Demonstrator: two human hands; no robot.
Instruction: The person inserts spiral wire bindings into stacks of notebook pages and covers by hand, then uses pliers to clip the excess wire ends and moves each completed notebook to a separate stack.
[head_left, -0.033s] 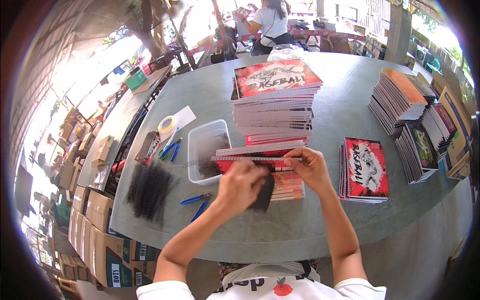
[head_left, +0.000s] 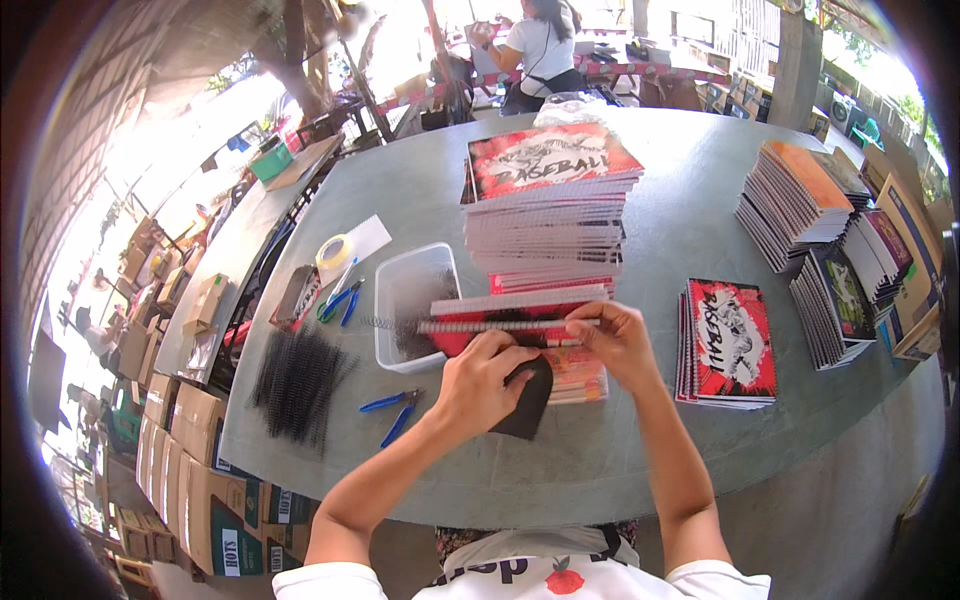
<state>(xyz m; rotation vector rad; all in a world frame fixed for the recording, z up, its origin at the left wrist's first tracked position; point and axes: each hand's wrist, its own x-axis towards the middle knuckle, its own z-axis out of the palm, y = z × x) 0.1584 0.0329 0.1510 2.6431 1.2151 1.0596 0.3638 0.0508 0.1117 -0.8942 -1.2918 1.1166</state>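
The worktop (head_left: 330, 470) is grey-green. The held notebook (head_left: 447, 342) shows a red cover, its protruding spiral (head_left: 383, 323) dark, near a plain black sheet (head_left: 528, 405). At right, the near notebook stack (head_left: 735, 340) is splashed red, black and white. At left, loose coils (head_left: 298, 380) are black, the tape roll (head_left: 333, 251) pale yellow, the near pliers (head_left: 383, 402) blue-handled.

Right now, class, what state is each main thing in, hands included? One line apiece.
Red-covered notebook: held, binding edge upward
Thin black spiral coil: protruding past the notebook's left end
Left hand: fingers bent, against the notebook
Right hand: pinching the notebook's right end
Clear rectangular plastic tub: open
Loose black coils: heaped
Nearer blue-handled pliers: handles spread
Short red-covered notebook stack: closed
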